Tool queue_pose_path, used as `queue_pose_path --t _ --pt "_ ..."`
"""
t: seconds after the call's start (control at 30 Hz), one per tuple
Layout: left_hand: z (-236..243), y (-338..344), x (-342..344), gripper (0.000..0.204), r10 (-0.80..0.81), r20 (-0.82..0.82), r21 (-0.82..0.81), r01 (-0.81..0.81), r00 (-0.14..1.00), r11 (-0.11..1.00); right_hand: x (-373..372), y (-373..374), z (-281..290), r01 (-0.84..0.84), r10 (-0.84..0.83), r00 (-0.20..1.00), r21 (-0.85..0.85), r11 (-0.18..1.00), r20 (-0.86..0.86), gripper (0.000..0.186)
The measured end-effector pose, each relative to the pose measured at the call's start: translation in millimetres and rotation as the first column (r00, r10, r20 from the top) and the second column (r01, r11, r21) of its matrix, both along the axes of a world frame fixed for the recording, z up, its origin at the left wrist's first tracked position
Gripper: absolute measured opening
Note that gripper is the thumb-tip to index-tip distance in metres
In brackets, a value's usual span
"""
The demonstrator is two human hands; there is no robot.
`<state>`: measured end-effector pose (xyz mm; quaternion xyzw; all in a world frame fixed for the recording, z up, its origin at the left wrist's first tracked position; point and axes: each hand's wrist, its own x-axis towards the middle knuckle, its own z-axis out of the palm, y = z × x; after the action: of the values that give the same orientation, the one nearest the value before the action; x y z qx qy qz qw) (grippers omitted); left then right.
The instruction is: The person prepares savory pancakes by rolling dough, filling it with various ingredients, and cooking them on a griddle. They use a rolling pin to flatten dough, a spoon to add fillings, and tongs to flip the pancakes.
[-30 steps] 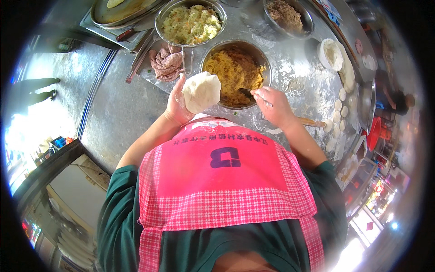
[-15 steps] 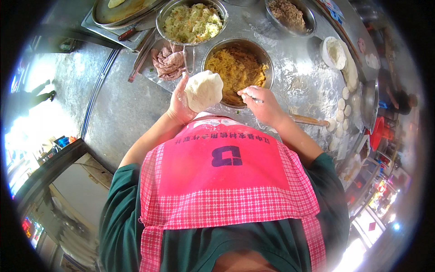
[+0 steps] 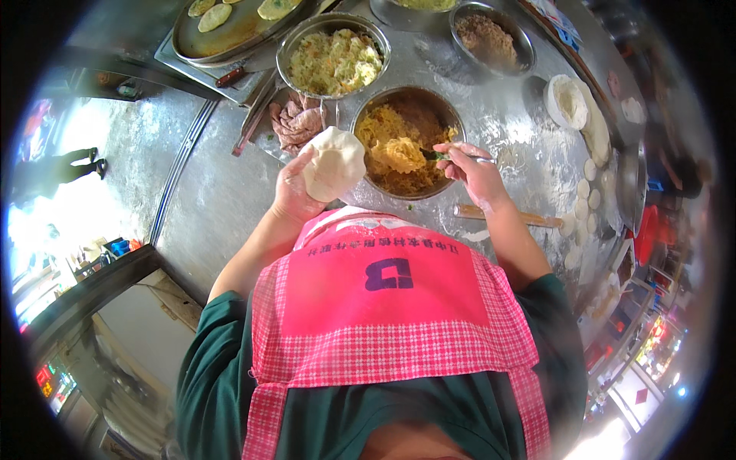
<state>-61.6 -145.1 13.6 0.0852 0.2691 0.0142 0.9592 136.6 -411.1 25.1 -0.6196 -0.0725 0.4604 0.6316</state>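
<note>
A flat, round dough wrapper (image 3: pixel 336 164) rests across the fingers and palm of my left hand (image 3: pixel 294 192), which is closed on its left edge. My right hand (image 3: pixel 477 176) grips a spoon (image 3: pixel 484 160), its handle end showing past the fingers. A heaped lump of yellow shredded filling (image 3: pixel 400 155) sits on the spoon's far end, over the metal bowl (image 3: pixel 458 126) that holds more of the same filling. The wrapper is beside the bowl's left rim, with no filling on it.
A rolling pin (image 3: pixel 510 216) lies right of the bowl, near several dough discs (image 3: pixel 582 189). Behind are a bowl of shredded vegetables (image 3: pixel 387 52), a bowl of brownish filling (image 3: pixel 529 57), a pinkish cloth (image 3: pixel 297 123) and a griddle (image 3: pixel 230 42) with flatbreads. A white flour bowl (image 3: pixel 568 103) stands right.
My right hand has lifted the spoon with a lump of filling and moved right. My left hand still holds the wrapper. The whole view has shifted slightly, showing more of the griddle.
</note>
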Motion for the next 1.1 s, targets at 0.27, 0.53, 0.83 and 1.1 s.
queue_pose_path --t 0.27,0.53,0.83,1.1 --pt "8 -48 57 0.045 -0.061 0.057 0.008 0.061 0.996 0.998 -18 -7 26 0.169 -0.195 0.935 0.111 0.979 0.296 0.026" --pt "15 -71 84 0.054 0.036 -0.148 -0.106 -0.052 0.988 0.993 -61 17 8 -0.223 0.165 -0.014 -0.164 0.961 0.986 0.049" --pt "5 -56 72 0.051 -0.054 -0.088 -0.082 0.047 0.995 0.996 -49 6 15 -0.259 0.264 -0.026 -0.262 0.93 0.964 0.047" --pt "7 0 53 0.051 -0.016 0.175 0.087 0.0 0.985 0.996 -36 37 -12 -0.072 0.194 0.478 -0.182 0.981 0.856 0.027"
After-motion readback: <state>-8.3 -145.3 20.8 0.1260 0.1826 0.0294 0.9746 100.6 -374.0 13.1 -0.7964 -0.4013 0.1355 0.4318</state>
